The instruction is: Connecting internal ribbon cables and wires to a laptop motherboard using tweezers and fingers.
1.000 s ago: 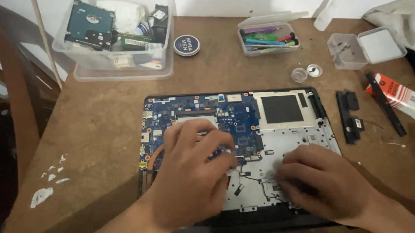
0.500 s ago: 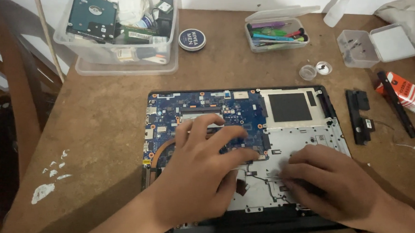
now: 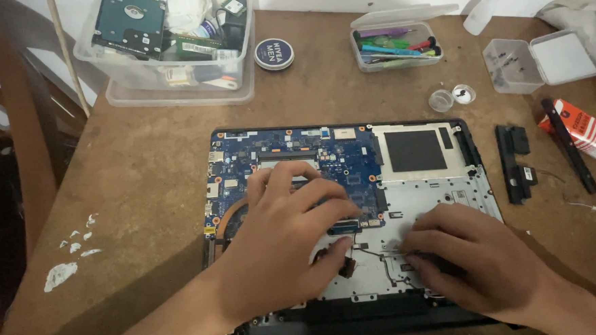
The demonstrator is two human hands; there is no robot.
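An opened laptop base (image 3: 422, 202) lies on the brown table, its blue circuit board (image 3: 290, 151) exposed on the left and a silver metal frame on the right. My left hand (image 3: 285, 246) rests palm down on the board's lower part, fingers spread, fingertips near a dark connector at the board's edge. My right hand (image 3: 473, 264) lies flat on the silver frame near the front edge, its fingers curled down over thin black cables. Whether either hand pinches anything is hidden under the fingers.
A clear tub (image 3: 169, 42) with a hard drive and parts stands back left, a round dark tin (image 3: 274, 54) beside it. A clear tool case (image 3: 397, 47), two small caps (image 3: 451, 98), a screw box (image 3: 544, 59), black plastic strips (image 3: 515, 163) and a red-white pack (image 3: 585, 135) lie right.
The camera has tipped slightly, so the laptop sits lower in view. Both hands stay on the laptop; the left fingers have shifted a little toward the board's right edge.
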